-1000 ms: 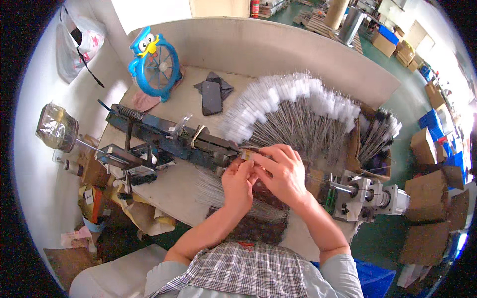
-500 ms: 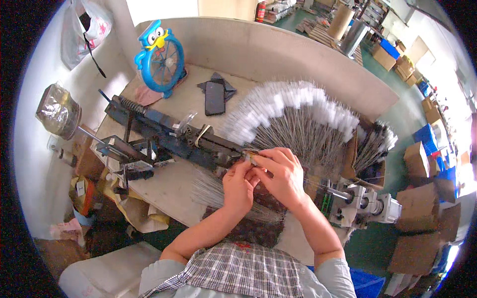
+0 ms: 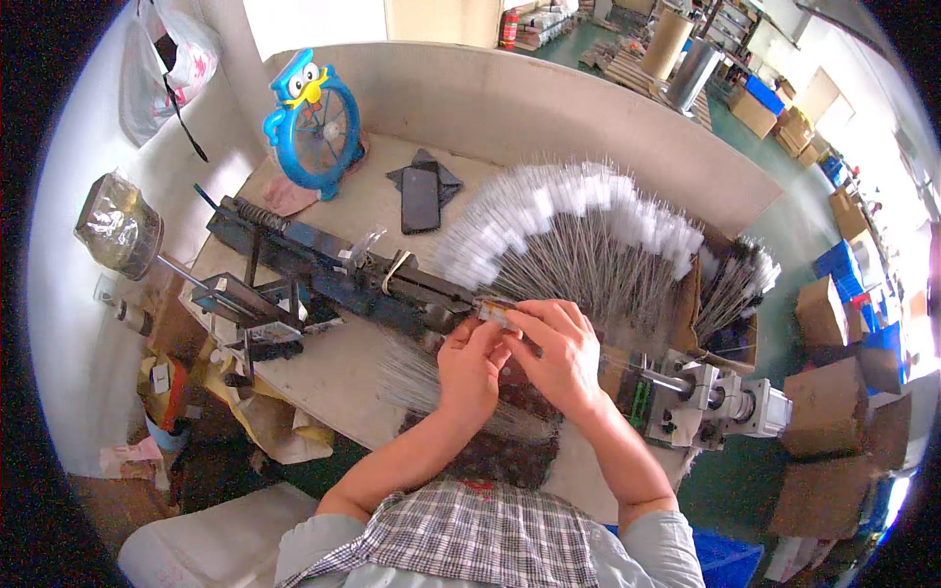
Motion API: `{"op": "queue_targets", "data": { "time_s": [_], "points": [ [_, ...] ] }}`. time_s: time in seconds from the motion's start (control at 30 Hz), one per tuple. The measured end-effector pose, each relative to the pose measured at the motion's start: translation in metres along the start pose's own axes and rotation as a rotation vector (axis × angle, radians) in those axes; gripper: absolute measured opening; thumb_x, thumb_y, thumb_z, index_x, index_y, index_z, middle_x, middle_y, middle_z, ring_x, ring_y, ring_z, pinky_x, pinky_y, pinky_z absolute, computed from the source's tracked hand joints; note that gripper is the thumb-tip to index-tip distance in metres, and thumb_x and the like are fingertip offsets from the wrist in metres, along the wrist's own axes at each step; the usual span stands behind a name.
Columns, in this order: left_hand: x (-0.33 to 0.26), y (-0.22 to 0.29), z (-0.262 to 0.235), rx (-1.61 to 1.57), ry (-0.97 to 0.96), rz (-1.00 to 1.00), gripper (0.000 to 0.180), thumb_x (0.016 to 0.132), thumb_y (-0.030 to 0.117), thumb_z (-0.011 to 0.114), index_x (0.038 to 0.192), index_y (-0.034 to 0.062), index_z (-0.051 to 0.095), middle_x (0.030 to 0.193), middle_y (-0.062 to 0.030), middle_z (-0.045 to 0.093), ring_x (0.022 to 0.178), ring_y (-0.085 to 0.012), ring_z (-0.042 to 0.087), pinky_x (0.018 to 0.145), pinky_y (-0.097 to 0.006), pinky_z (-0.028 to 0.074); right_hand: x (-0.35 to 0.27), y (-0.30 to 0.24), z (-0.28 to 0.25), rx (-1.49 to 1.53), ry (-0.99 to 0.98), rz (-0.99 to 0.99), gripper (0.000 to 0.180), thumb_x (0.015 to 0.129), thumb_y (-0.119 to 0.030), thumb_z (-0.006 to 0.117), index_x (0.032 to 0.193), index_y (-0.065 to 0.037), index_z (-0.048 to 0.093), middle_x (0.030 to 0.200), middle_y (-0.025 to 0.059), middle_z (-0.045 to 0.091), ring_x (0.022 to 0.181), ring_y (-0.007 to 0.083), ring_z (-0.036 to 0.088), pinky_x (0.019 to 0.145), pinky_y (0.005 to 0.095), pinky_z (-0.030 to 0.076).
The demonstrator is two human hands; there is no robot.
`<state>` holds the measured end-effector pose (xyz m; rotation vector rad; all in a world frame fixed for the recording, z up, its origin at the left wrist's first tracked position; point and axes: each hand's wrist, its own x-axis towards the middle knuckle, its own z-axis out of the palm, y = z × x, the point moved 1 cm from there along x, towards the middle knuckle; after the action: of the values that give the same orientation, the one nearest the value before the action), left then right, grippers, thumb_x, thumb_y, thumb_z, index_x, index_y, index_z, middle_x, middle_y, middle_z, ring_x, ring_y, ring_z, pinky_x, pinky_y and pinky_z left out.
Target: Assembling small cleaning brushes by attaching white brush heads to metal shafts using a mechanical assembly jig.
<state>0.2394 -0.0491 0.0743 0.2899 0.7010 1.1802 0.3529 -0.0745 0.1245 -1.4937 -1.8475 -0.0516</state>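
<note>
We see a big pale table point(image 3: 333, 377) with a low wall point(image 3: 549, 93) bending along its back. A wide pile of wire brushes point(image 3: 554, 230) with fluffy white tips spreads out behind the hands and takes up a lot of room. A long black machine point(image 3: 314, 265) sits on the left, and its end is close by the fingers, so it stands in the way on that side. On the right we see a metal motor point(image 3: 730, 397) with a shiny rod. By the pile's right side is a brown box point(image 3: 689, 318), and more brushes point(image 3: 735, 284), some dark and some pale, stick up out of it. A blue fan point(image 3: 314, 137) with a duck's head stands far back.

The right hand point(image 3: 561, 353) pinches a little piece with its fingers and thumb. The left hand point(image 3: 468, 372) has its fingers bent close together, but we cannot tell if it grips too. A black phone point(image 3: 420, 201) lies well apart from both hands. Smallest is the little piece point(image 3: 494, 313), pale and yellow, at the right fingertips, just above the left ones, partly hidden.
</note>
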Motion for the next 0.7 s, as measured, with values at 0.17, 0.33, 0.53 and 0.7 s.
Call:
{"op": "queue_targets", "data": {
  "time_s": [0.17,0.33,0.53,0.7],
  "points": [
    [0.0,-0.002,0.0,-0.006,0.011,0.019,0.003,0.083,0.002,0.054,0.084,0.0043,0.056,0.082,-0.0046,0.061,0.075,-0.0149,0.061,0.069,-0.027,0.05,0.002,-0.003,0.005,-0.006,0.014,-0.007,0.025,0.066,-0.013,0.07,0.091,-0.009,0.067,0.095,0.0027,0.062,0.089,0.0223,0.058,0.076,0.0343,0.047],
    [0.0,0.002,-0.001,-0.013,-0.001,0.023,0.003,0.085,0.005,0.053,0.085,0.005,0.055,0.084,-0.004,0.059,0.077,-0.0141,0.059,0.069,-0.026,0.049,0.005,-0.004,0.007,0.0,-0.012,-0.011,0.025,0.066,-0.013,0.071,0.09,-0.011,0.067,0.096,0.0019,0.062,0.089,0.0216,0.058,0.076,0.034,0.047],
    [0.001,0.002,-0.007,-0.115,0.013,-0.04,0.009,0.088,0.012,0.05,0.086,0.0059,0.056,0.082,-0.0031,0.058,0.08,-0.0132,0.058,0.072,-0.026,0.048,0.004,-0.002,0.017,-0.009,0.007,0.001,0.026,0.068,-0.017,0.068,0.093,-0.015,0.067,0.095,-0.0009,0.061,0.091,0.0207,0.056,0.077,0.0355,0.046],
    [-0.006,0.005,0.008,-0.012,0.051,-0.004,0.008,0.087,0.012,0.051,0.086,0.0061,0.056,0.08,-0.0028,0.057,0.075,-0.0137,0.057,0.069,-0.028,0.049,0.005,0.003,0.016,-0.009,0.007,-0.015,0.025,0.069,-0.018,0.066,0.094,-0.015,0.067,0.095,-0.0015,0.062,0.09,0.0198,0.057,0.075,0.035,0.045]
  ]
}}
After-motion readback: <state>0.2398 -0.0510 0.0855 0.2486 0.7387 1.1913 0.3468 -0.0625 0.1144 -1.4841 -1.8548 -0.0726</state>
